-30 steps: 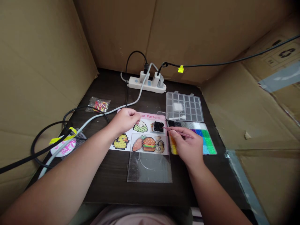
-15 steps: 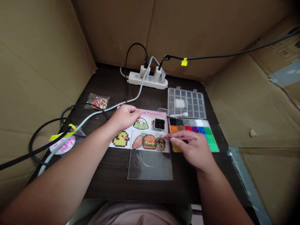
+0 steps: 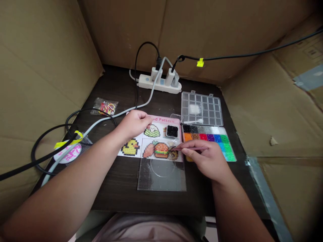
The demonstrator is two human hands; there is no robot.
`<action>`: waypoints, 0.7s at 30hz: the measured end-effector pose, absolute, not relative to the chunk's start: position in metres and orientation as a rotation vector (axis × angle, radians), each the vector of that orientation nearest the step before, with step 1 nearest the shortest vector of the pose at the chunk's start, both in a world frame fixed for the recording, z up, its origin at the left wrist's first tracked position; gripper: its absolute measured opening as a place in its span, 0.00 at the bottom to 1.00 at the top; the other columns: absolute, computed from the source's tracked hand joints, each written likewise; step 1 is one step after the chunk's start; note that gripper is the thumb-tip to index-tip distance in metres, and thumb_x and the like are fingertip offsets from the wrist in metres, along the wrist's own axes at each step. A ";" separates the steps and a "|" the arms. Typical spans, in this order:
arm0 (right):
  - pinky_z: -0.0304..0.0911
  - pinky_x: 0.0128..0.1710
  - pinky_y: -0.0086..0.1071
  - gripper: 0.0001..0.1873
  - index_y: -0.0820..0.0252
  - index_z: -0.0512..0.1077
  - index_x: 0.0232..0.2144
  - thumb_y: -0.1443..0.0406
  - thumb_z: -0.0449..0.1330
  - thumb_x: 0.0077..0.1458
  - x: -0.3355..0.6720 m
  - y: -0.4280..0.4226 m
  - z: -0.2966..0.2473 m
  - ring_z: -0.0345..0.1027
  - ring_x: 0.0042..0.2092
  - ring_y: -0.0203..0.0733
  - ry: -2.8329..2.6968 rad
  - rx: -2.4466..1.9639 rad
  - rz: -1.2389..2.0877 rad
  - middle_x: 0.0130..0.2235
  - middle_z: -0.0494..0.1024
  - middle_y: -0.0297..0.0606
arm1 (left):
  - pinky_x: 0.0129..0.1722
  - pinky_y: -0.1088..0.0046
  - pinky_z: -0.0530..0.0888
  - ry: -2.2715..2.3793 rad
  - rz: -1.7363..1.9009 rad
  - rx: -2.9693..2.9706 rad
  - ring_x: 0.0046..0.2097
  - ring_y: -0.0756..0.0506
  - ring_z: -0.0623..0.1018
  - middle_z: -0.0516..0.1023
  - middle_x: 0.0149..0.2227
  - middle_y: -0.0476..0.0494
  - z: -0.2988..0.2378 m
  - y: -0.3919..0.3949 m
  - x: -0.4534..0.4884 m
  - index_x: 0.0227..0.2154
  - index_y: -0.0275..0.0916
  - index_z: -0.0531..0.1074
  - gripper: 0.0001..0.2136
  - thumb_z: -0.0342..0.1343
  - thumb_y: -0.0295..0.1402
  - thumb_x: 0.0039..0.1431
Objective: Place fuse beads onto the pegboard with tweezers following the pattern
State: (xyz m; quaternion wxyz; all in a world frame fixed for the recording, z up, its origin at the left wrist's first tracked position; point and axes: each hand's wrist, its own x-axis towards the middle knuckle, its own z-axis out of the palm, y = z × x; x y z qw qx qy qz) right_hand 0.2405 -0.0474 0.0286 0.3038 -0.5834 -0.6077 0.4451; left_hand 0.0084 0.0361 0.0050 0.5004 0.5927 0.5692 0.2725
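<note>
Thin pink tweezers point(image 3: 195, 148) lie nearly level over the right part of a printed pattern sheet point(image 3: 174, 121), their tips beside the right edge of the hamburger picture point(image 3: 161, 150); whether they grip a bead is too small to tell. The right hand point(image 3: 207, 156) pinches them between thumb and fingers, nearly closed. The left hand point(image 3: 137, 124) is loosely curled at the sheet's upper left, thumb against the bent forefinger; whether anything is between them cannot be told. A clear pegboard point(image 3: 161, 179) covers the lower part of the sheet and reaches past its near edge. Above the hamburger, on the sheet, stands a small square tray point(image 3: 178, 133) of black beads point(image 3: 172, 130); a yellow duck picture point(image 3: 130, 147) shows at left. Just right of the sheet is a bead box point(image 3: 223, 128) sorted by colour, partly hidden by the right hand, its compartmented lid point(image 3: 214, 108) laid open behind with a white packet point(image 3: 194, 109) and a white spoon point(image 3: 193, 121) on it. Farther back is a white power strip point(image 3: 161, 87) with plugs and cables. At left are a bag of coloured bits point(image 3: 107, 107) and a pink-and-white disc point(image 3: 69, 154), crossed by a pale cable point(image 3: 101, 120). Cardboard walls point(image 3: 131, 30) enclose the dark table point(image 3: 116, 191).
</note>
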 end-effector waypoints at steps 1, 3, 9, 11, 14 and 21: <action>0.70 0.34 0.32 0.07 0.60 0.77 0.29 0.63 0.62 0.49 0.240 -0.047 0.029 0.75 0.36 0.42 -1.608 -1.547 1.180 0.34 0.81 0.41 | 0.21 0.74 0.54 1.378 0.661 1.434 0.19 0.55 0.59 0.63 0.16 0.50 0.005 0.036 0.008 0.20 0.37 0.68 0.11 0.51 0.37 0.53; 0.70 0.33 0.32 0.07 0.60 0.77 0.29 0.63 0.62 0.49 0.240 -0.047 0.029 0.75 0.36 0.42 -1.605 -1.550 1.173 0.34 0.81 0.41 | 0.21 0.74 0.55 1.378 0.664 1.434 0.19 0.55 0.59 0.63 0.16 0.50 0.006 0.035 0.009 0.19 0.37 0.68 0.11 0.51 0.37 0.53; 0.70 0.36 0.33 0.06 0.60 0.77 0.28 0.63 0.62 0.49 0.240 -0.047 0.027 0.75 0.36 0.41 -1.624 -1.555 1.137 0.33 0.81 0.40 | 0.22 0.74 0.55 1.384 0.673 1.425 0.19 0.54 0.60 0.64 0.16 0.50 0.008 0.034 0.010 0.19 0.37 0.67 0.12 0.51 0.37 0.53; 0.70 0.35 0.32 0.06 0.60 0.77 0.28 0.63 0.63 0.48 0.241 -0.047 0.027 0.75 0.35 0.41 -1.625 -1.558 1.130 0.33 0.81 0.40 | 0.21 0.73 0.55 1.392 0.661 1.417 0.19 0.54 0.60 0.64 0.16 0.50 0.009 0.035 0.010 0.19 0.37 0.68 0.11 0.51 0.37 0.52; 0.70 0.34 0.31 0.06 0.59 0.78 0.28 0.63 0.63 0.48 0.241 -0.046 0.026 0.75 0.35 0.41 -1.633 -1.555 1.132 0.33 0.81 0.40 | 0.21 0.73 0.55 1.405 0.653 1.401 0.19 0.54 0.59 0.65 0.16 0.50 0.010 0.035 0.011 0.20 0.37 0.68 0.11 0.51 0.37 0.52; 0.70 0.33 0.30 0.06 0.59 0.78 0.29 0.63 0.63 0.48 0.242 -0.046 0.026 0.75 0.34 0.39 -1.645 -1.542 1.128 0.33 0.81 0.39 | 0.21 0.74 0.56 1.401 0.654 1.400 0.19 0.55 0.60 0.65 0.16 0.50 0.011 0.035 0.012 0.20 0.37 0.68 0.13 0.51 0.39 0.53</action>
